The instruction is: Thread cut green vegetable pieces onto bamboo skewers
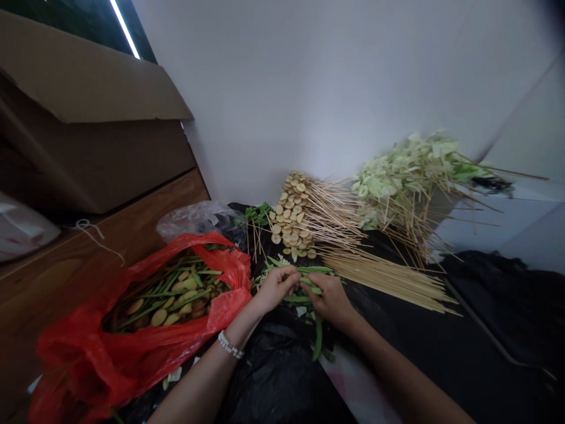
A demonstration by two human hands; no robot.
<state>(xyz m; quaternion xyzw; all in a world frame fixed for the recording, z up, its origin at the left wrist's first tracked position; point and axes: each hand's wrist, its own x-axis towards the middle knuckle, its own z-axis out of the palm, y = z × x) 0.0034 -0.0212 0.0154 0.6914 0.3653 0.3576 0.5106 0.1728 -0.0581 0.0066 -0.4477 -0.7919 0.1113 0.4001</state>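
Meeting just below the middle of the frame, both hands are nearly closed, their fingertips close together. The left hand (277, 288), with a beaded bracelet (230, 345) at its wrist, pinches thumb against curled fingers; whether a piece sits in that pinch is too small to tell. The right hand (331, 297) is curled over green beans (318, 338), with pieces showing at its thumb and fingers. More beans lie under and around the hands at the centre, one hanging lower beside the right wrist, above black plastic (273, 377). At left centre, a red bag (145, 359) gapes open on potato slices (188, 294) and more beans. Above the hands stand stacked potato skewers (291, 218); right of centre lie bare sticks (392, 280), with skewered cabbage (397, 168) at upper right. A box (97, 159) fills the upper left.
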